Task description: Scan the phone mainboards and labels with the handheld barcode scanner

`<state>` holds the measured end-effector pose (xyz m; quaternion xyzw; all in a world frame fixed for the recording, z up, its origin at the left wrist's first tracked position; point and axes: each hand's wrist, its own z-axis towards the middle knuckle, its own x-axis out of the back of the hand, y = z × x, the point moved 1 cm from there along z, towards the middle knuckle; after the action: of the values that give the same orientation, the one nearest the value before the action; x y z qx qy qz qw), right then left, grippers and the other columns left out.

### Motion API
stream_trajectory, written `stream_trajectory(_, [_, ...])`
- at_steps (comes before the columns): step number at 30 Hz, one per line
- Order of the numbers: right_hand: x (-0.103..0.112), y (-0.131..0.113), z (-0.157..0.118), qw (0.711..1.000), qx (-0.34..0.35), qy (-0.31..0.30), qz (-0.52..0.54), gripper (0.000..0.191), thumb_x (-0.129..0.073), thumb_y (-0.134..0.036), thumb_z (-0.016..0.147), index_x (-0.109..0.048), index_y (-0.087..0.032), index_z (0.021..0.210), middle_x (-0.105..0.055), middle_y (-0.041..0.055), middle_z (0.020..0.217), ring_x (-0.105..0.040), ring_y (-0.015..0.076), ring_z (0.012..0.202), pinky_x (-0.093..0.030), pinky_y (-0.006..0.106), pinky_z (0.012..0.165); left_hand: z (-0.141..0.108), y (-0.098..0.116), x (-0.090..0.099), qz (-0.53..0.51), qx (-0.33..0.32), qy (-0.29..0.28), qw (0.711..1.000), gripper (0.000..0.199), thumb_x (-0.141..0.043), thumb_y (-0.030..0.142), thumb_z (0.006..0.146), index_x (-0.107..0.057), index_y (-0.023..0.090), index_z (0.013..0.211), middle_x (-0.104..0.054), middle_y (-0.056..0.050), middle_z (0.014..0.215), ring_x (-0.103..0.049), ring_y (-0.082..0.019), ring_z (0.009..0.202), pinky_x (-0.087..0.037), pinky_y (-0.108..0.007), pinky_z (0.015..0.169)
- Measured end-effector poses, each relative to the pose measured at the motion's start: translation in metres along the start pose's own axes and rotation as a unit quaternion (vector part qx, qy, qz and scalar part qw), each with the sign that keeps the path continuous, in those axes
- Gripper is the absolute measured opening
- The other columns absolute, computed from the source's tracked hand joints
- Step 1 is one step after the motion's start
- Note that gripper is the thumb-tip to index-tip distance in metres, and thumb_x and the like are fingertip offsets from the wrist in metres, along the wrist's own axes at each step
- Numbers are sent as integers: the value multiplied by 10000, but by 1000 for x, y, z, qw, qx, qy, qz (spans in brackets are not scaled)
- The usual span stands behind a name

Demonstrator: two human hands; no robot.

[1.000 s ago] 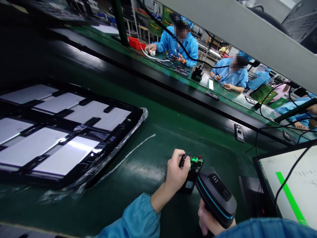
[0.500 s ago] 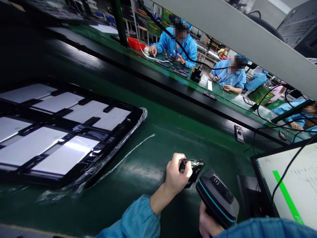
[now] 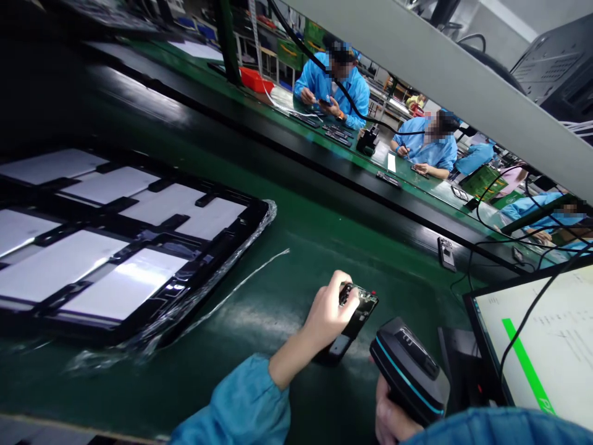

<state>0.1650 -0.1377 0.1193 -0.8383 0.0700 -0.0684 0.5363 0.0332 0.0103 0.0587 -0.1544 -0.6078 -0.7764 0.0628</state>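
Observation:
My left hand grips the upper end of an opened phone, thumb and fingers pinched round its edge. The phone's dark inner side shows, with a circuit board at the top, a grey patch lower down and a small red bit at its top corner. To the right, my right hand is wrapped round the handle of a black barcode scanner with a blue stripe. The scanner's head is close to the phone, with a gap between them. Most of the right fingers are hidden under the scanner.
A black tray with white panels and clear wrap lies at the left. A monitor stands at the right. Another phone lies by the dark track. Beyond it, people in blue work at a bench. Cables hang at the right.
The phone and my left hand have shifted slightly up and left, and the phone has turned to show more of its inner side. The scanner has moved slightly right.

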Motion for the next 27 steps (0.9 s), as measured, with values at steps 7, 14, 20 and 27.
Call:
stream_trajectory(7, [36,4,39,992,-41,-105,-47,291,-818,-469,682,-711,-223,794,-568,-45,535,-469,109,422,-357,304,509,50,-35,0,197,22,-323,925,96,-527,297,808,-565,212,786,-663,-23,720,-628,-200,644,-384,-262,545])
stream_trajectory(14, [52,17,68,987,-71,-141,24,372,-819,-357,716,-655,-167,990,-572,-67,585,-470,74,394,-386,231,426,16,-30,0,303,-92,-286,904,518,-543,344,895,-472,155,1372,-549,-219,1366,-566,-375,1217,-442,-491,972])
stream_trajectory(20, [57,21,74,987,-69,-138,35,407,-822,-360,706,-638,-148,1000,-604,-62,620,-493,64,399,-411,198,409,-15,-51,-3,362,-186,-236,882,804,-648,604,821,-413,187,1467,-374,-202,1544,-333,-397,1423,-274,-555,1146])
stream_trajectory(27, [49,2,94,980,-88,-175,16,274,-803,-334,712,-598,-172,795,-525,-86,489,-460,73,368,-407,190,362,-4,-47,-7,358,-184,-203,893,757,-680,588,800,-490,154,1390,-508,-183,1403,-456,-359,1298,-367,-507,1085])
